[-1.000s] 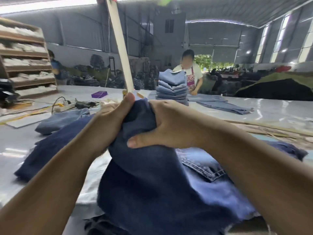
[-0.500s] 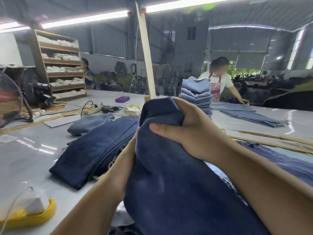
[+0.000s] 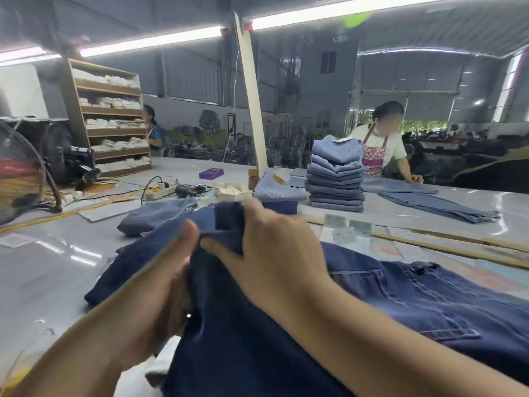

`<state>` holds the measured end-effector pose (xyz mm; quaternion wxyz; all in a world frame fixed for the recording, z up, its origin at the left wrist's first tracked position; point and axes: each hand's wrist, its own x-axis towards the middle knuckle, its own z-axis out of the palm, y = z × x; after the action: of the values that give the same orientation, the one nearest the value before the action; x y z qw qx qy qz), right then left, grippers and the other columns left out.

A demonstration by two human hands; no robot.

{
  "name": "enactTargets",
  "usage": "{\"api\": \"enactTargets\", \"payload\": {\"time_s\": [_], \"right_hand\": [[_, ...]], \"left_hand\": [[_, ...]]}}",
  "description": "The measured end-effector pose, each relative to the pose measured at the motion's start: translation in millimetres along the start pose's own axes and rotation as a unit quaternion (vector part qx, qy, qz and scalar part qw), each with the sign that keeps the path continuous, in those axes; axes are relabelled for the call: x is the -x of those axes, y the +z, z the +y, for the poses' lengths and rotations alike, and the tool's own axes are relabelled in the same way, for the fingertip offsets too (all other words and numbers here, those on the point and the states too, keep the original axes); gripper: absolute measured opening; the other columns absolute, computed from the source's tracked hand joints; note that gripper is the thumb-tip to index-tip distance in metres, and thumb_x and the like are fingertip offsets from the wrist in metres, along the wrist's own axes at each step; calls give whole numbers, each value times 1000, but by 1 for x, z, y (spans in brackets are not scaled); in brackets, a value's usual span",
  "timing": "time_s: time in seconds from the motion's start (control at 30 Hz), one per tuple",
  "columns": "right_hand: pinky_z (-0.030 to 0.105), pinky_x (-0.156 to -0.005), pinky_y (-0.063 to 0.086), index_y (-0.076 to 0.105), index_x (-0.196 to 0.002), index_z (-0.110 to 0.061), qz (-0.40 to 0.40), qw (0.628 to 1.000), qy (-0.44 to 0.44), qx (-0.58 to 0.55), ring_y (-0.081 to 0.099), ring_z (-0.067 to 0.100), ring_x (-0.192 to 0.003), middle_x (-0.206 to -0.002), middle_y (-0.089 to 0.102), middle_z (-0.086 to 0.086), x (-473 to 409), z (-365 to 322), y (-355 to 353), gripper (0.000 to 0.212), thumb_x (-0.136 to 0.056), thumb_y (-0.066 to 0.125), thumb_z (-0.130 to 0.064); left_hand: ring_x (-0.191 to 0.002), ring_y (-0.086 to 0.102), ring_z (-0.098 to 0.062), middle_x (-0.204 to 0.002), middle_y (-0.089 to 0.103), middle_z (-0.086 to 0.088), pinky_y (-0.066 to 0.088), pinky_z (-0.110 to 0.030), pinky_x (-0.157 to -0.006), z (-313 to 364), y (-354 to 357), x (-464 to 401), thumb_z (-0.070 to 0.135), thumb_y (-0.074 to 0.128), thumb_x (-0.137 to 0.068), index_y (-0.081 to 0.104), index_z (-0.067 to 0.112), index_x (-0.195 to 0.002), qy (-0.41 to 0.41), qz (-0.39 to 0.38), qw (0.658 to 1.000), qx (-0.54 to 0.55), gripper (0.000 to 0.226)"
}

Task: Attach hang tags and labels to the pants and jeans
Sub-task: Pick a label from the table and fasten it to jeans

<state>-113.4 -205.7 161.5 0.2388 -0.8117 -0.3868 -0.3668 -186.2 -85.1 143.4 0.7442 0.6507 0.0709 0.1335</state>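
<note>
A pair of dark blue jeans (image 3: 415, 299) lies bunched on the grey table (image 3: 45, 270) in front of me, its back pocket showing to the right. My right hand (image 3: 274, 250) grips a raised fold of the denim from above. My left hand (image 3: 160, 282) holds the same cloth from the left, thumb up against the fold; its fingers are hidden under the fabric. Several white paper tags (image 3: 346, 227) lie on the table just beyond the jeans.
A tall stack of folded light jeans (image 3: 335, 179) stands mid-table, with a loose light pair (image 3: 160, 210) at left and another (image 3: 438, 204) at right. A slanted wooden post (image 3: 252, 110), a power strip (image 3: 160, 191), a fan (image 3: 20, 173) and two other workers are around.
Both hands with the bunched denim have come down lower and slightly left. My view has lifted and swung left, so the tags, the fan and more of the jeans now show.
</note>
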Motion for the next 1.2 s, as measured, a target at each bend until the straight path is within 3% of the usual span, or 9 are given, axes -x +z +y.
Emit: {"api": "enactTargets", "payload": {"time_s": [0.17,0.3,0.4,0.57,0.7,0.8,0.9,1.0,1.2], "right_hand": [[33,-74,52,54,-102,-22,-401,893,41,-199,63,17,-89,-98,65,-4,-8,18,1,37,-79,73,-44],[35,-83,53,65,-103,-26,-516,834,65,-185,67,13,-90,-99,70,-4,-32,54,-22,36,-76,75,-47],[35,-83,50,63,-101,-26,-574,814,78,-46,62,16,-91,-98,68,-5,-29,84,-25,31,-78,73,-44],[29,-68,46,63,-93,-27,-523,847,97,-14,60,13,-81,-86,65,-11,-11,96,-15,33,-73,77,-49],[29,-60,43,60,-86,-22,-434,899,62,18,56,13,-73,-81,61,-6,-4,77,-21,39,-71,78,-53],[27,-49,33,55,-77,-24,-365,931,34,-5,50,6,-61,-71,57,-8,0,65,-36,38,-72,76,-55],[23,-56,40,57,-88,-41,-425,899,68,-82,58,-3,-69,-81,61,-18,-10,72,-57,36,-65,75,-62],[33,-84,53,54,-111,-47,-541,829,117,-80,64,-1,-87,-102,65,-20,-13,88,-64,52,-68,78,-62],[27,-90,38,42,-129,-52,-529,838,131,-27,50,0,-110,-125,48,-30,-4,110,-56,79,-60,67,-82]], "left_hand": [[-106,69,-26,-112,73,-11,55,-42,-90,-45,-27,1,55,90,-49,74,25,-106,-20,-76,996,-36,66],[-94,69,-37,-107,70,-24,59,-33,-67,-64,-45,-7,22,76,-71,73,2,-104,-80,-18,993,85,38],[-53,46,-26,-71,55,-19,30,-23,-50,-64,-56,-11,19,71,-68,64,-5,-101,-103,46,990,82,41],[-75,67,-25,-95,73,-20,48,-38,-73,-58,-45,-24,29,68,-88,71,10,-96,-50,143,983,-106,21],[-93,70,-7,-98,75,12,51,-35,-86,-42,-24,-24,70,79,-50,64,35,-104,-1,94,983,-157,66],[-83,72,-6,-90,76,10,52,-26,-71,-50,-17,-27,50,87,-55,66,30,-99,32,110,982,-149,53],[-69,73,-11,-81,77,-1,52,-17,-54,-62,-29,-42,28,76,-72,70,15,-91,-40,101,993,-56,24],[-76,69,-9,-93,76,-2,47,-22,-71,-79,-44,-56,17,68,-87,71,14,-87,-98,101,980,-141,4],[-118,55,-22,-122,58,4,44,-39,-100,-53,-45,-55,38,81,-74,49,27,-133,74,209,868,-443,68]]}}
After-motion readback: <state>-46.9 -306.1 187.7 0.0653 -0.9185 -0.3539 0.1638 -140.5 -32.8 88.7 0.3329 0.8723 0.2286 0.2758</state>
